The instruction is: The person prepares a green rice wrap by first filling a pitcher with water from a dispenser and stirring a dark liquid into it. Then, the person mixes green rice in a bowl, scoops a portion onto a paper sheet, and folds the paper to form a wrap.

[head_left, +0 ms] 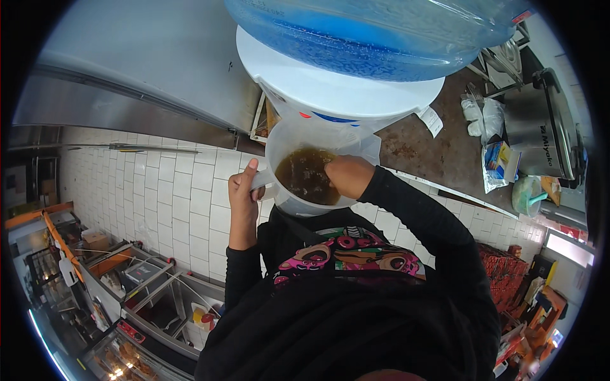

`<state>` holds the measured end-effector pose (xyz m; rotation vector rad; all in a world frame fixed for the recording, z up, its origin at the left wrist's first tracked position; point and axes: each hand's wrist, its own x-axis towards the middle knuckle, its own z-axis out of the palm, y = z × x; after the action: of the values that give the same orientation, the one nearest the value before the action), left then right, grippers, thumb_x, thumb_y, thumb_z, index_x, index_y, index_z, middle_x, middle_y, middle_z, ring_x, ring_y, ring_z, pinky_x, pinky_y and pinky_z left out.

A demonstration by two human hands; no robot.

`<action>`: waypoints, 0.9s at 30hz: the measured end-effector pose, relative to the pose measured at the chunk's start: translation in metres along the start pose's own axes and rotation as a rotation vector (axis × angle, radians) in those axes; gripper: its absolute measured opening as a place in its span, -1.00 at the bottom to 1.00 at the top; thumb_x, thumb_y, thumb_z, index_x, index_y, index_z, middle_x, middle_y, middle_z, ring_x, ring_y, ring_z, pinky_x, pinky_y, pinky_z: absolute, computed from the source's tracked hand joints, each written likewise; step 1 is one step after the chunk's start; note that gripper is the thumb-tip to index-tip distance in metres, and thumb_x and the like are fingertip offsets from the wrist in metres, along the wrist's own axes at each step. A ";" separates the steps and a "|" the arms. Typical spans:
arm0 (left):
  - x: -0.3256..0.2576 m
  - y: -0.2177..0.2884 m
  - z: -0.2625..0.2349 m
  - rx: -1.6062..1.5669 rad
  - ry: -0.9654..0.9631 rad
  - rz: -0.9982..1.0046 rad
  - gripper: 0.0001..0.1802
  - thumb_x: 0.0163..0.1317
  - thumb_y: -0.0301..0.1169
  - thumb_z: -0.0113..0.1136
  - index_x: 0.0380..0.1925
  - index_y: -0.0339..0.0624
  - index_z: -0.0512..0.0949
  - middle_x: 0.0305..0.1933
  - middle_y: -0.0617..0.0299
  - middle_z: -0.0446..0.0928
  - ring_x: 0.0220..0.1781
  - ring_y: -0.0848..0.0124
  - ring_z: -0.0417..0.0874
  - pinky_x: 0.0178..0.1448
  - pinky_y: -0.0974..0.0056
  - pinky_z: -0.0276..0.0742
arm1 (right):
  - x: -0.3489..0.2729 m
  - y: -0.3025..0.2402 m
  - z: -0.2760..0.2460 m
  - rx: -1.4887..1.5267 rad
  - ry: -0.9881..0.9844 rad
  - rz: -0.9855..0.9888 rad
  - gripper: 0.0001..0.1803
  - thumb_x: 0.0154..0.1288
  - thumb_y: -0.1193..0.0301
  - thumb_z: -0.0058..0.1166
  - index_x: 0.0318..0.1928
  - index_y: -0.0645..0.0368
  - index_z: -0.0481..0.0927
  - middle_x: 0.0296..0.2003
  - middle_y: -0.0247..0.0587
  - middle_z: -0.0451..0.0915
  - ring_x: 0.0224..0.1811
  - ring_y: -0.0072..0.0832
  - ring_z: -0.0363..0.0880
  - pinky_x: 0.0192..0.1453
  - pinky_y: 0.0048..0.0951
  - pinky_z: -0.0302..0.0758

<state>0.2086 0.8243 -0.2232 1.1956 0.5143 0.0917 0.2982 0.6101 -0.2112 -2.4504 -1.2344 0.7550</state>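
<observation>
A large translucent plastic pitcher (274, 151) with brown liquid (304, 173) in it is held before my body, just under the front of a white water dispenser (343, 98). My left hand (243, 187) is closed round the pitcher's handle (261, 178), thumb up. Over the pitcher's right side, my right hand (351, 176) is bent inward at the mouth, its fingers curled down toward the liquid. What those fingers hold, if anything, is hidden. Bubbles or pale glints show on the liquid. A big blue water bottle (356, 44) sits upside down on the dispenser.
To the right, a brown counter (419, 149) bears a steel pot (540, 127), plastic bags (484, 117) and a clear tub (527, 193). A steel appliance (146, 57) stands at the far left. Below it are white floor tiles (184, 178) and metal-framed counters (168, 295).
</observation>
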 end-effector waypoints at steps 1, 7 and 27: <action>0.000 -0.001 0.000 0.003 0.008 0.002 -0.44 0.18 -0.19 0.09 -0.96 0.00 0.20 -0.91 0.44 0.08 -0.86 0.62 0.03 -0.70 0.43 -0.17 | 0.000 -0.001 -0.001 0.000 0.001 0.002 -0.92 -0.09 0.51 0.05 -0.59 0.28 0.55 -0.56 0.02 0.54 -0.43 -0.08 0.55 -0.32 -0.21 0.49; -0.001 0.002 0.004 -0.002 0.026 0.010 -0.45 0.19 -0.20 0.09 -0.96 0.01 0.20 -0.91 0.44 0.08 -0.86 0.63 0.03 -0.70 0.43 -0.16 | 0.009 0.014 0.011 0.186 -0.065 -0.053 -0.85 0.01 0.44 0.10 -0.54 0.29 0.52 -0.55 0.02 0.54 -0.37 -0.10 0.54 -0.29 -0.21 0.44; -0.003 0.002 0.007 -0.018 0.010 0.025 -0.42 0.20 -0.18 0.09 -0.97 0.00 0.18 -0.92 0.42 0.09 -0.86 0.62 0.03 -0.71 0.42 -0.15 | 0.013 0.017 0.011 0.031 0.172 0.100 -0.86 -0.06 0.47 0.10 -0.64 0.29 0.54 -0.58 0.05 0.53 -0.42 -0.11 0.55 -0.28 -0.23 0.47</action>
<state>0.2090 0.8182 -0.2182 1.1849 0.5063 0.1235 0.3093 0.6106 -0.2318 -2.5073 -1.0375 0.5690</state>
